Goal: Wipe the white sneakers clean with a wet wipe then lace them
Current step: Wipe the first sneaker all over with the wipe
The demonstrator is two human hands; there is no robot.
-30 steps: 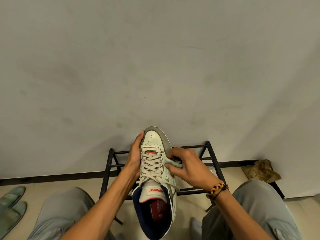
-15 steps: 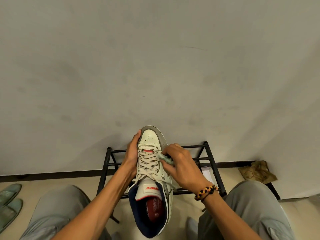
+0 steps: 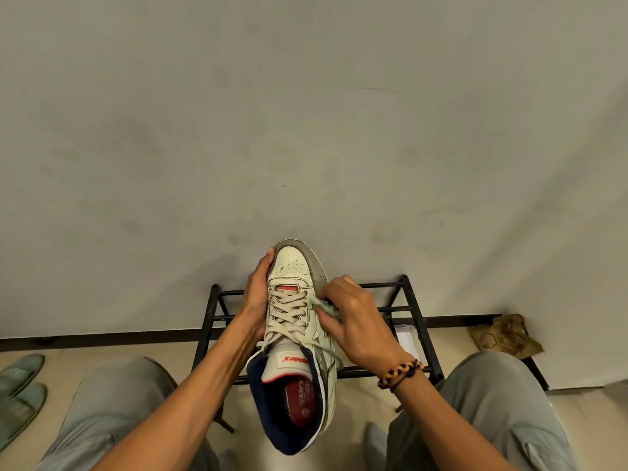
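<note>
**Wiping the side of the shoe**

While the left hand [image 3: 256, 294] holds the shoe [image 3: 295, 334] up in the air, the right hand [image 3: 353, 321] rubs its side with a wipe [image 3: 323, 305]. The left fingers are curled round the far side of the shoe, with one fingertip up by the toe. The right fingers are bent and pinch the pale green wipe tight, pressing it on the shoe just beside the laces [image 3: 289, 311]. The wipe sits between the right fingers and the shoe, and most of it is hidden under them. The laces are still in the shoe, and their loose ends hang near the right wrist. A band [image 3: 401, 372] of yellow, red and black is round that wrist. Behind both hands stands a black rack [image 3: 411, 300] by the wall [image 3: 306, 113]. Far from the left fingers, two green slippers [image 3: 18, 389] lie on the floor [image 3: 102, 351].
</note>
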